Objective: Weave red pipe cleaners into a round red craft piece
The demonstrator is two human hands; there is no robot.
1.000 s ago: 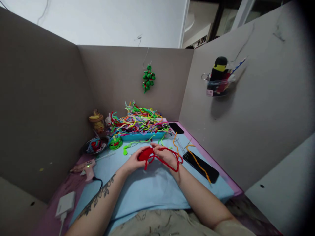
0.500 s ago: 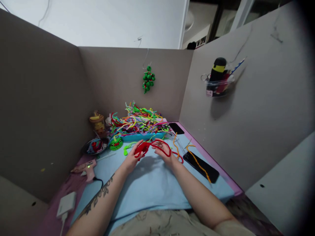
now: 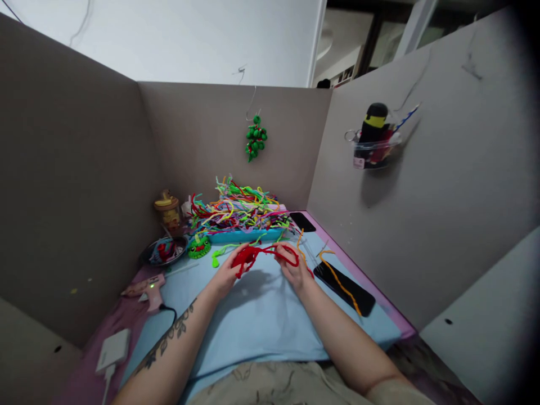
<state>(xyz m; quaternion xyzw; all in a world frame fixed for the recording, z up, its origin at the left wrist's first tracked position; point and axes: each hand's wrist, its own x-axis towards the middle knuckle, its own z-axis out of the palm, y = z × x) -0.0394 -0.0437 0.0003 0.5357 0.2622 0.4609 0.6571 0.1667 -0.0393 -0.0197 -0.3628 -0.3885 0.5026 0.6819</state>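
Observation:
My left hand (image 3: 225,274) is closed on a wound bundle of red pipe cleaner (image 3: 247,257), held a little above the light blue cloth (image 3: 253,320). A loose red strand runs from the bundle to my right hand (image 3: 295,269), whose fingers pinch it. Both hands hover just in front of the blue tray (image 3: 244,233), which is heaped with colourful pipe cleaners (image 3: 238,205).
A pink glue gun (image 3: 145,287) and a white adapter (image 3: 112,350) lie at the left. A small bowl (image 3: 163,251), a green frog figure (image 3: 198,246) and a jar (image 3: 167,210) stand behind. Two black phones (image 3: 343,287) (image 3: 302,221) lie at the right. Cardboard walls surround the desk.
Both hands have lifted off the cloth and moved a little away from me with the red pipe cleaner; the loose strand is now drawn out between them.

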